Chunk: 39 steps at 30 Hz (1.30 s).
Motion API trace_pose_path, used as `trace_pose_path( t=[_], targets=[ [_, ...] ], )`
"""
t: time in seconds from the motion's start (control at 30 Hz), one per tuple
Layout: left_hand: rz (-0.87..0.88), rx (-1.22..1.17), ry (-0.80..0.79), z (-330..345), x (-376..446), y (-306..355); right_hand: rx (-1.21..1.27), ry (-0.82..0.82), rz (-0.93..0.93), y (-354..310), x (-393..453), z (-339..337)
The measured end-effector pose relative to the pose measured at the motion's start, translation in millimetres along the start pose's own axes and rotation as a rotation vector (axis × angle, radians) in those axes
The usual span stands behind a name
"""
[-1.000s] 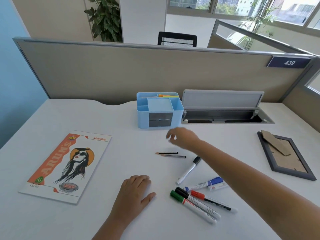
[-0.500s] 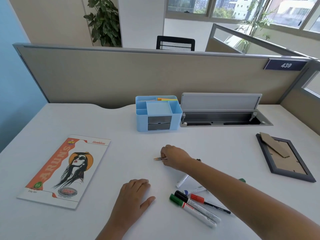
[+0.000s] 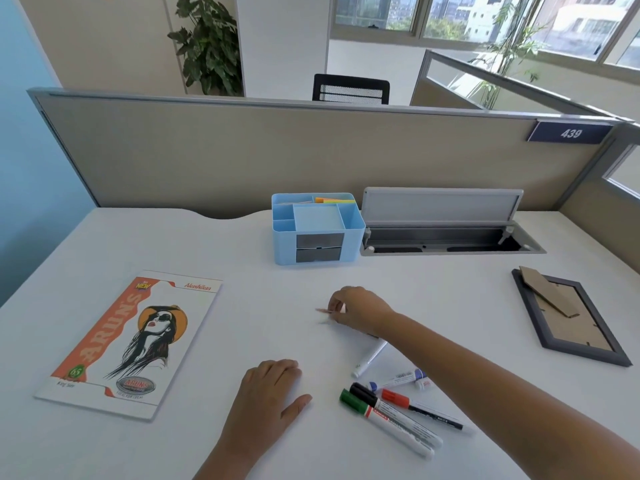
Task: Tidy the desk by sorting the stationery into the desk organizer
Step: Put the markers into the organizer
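Note:
A light blue desk organizer (image 3: 284,242) stands at the back of the white desk, with orange and yellow items in its rear compartment. My right hand (image 3: 356,310) pinches a pencil (image 3: 323,310), whose tip sticks out to the left, blurred, just above the desk. My left hand (image 3: 268,393) rests flat on the desk, fingers apart, holding nothing. Several markers lie to the right of it: a green-capped marker (image 3: 384,422), a black-capped marker (image 3: 398,415), a red-capped pen (image 3: 426,410), a blue marker (image 3: 398,379) and a white marker (image 3: 370,356) partly under my right forearm.
A notebook (image 3: 131,344) with an orange cover lies at the left. A dark picture frame (image 3: 571,320) lies face down at the right. Behind the organizer's right side an open grey cable tray (image 3: 446,237) is set into the desk. A beige partition closes the back.
My right hand came down from near the organizer onto the two pencils and closed on them; now a pencil is lifted slightly. The left hand has stayed flat.

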<state>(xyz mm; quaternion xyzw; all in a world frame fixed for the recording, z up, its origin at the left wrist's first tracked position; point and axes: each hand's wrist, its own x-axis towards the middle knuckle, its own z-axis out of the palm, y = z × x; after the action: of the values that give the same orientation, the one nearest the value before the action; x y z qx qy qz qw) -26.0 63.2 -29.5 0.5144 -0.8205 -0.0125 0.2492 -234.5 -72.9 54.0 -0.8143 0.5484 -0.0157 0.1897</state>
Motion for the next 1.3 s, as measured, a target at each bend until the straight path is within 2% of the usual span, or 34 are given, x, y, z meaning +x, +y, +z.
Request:
trace_pose_path(
  t=[0.13, 0.3, 0.37, 0.43, 0.8, 0.9, 1.07, 1.17, 1.23, 1.3],
  targets=[
    [-0.008, -0.011, 0.005, 0.1, 0.4, -0.3, 0.168, 0.223, 0.057, 1.4, 8.0, -27.8],
    [-0.009, -0.016, 0.013, -0.5, -0.1, 0.4, 0.537, 0.566, 0.196, 5.4, 24.9, -75.6],
    [-0.013, -0.014, 0.009, -0.4, -0.1, 0.4, 0.665, 0.658, 0.233, 8.8, 34.3, -86.4],
    [-0.016, -0.013, 0.008, -0.9, 0.6, 0.6, 0.686, 0.696, 0.276, 12.9, 42.7, -89.6],
    [-0.012, -0.011, -0.005, -1.5, 0.9, 0.8, 0.272, 0.543, 0.322, 22.0, 61.9, -96.9],
    [-0.006, -0.011, 0.003, -3.3, 1.7, 1.8, 0.308, 0.523, 0.337, 23.8, 65.3, -101.1],
    [-0.007, -0.002, 0.001, -3.1, 1.1, 1.1, 0.523, 0.53, 0.327, 22.3, 64.8, -104.0],
    [-0.009, -0.001, 0.004, -2.8, 0.9, 1.3, 0.547, 0.536, 0.313, 19.5, 58.5, -100.0],
    [-0.01, -0.006, 0.006, -2.3, 0.5, 1.0, 0.498, 0.478, 0.308, 19.8, 52.3, -91.1],
    [-0.012, -0.011, 0.009, -1.7, 0.2, 0.7, 0.371, 0.293, 0.274, 19.3, 43.9, -77.1]
  ],
)
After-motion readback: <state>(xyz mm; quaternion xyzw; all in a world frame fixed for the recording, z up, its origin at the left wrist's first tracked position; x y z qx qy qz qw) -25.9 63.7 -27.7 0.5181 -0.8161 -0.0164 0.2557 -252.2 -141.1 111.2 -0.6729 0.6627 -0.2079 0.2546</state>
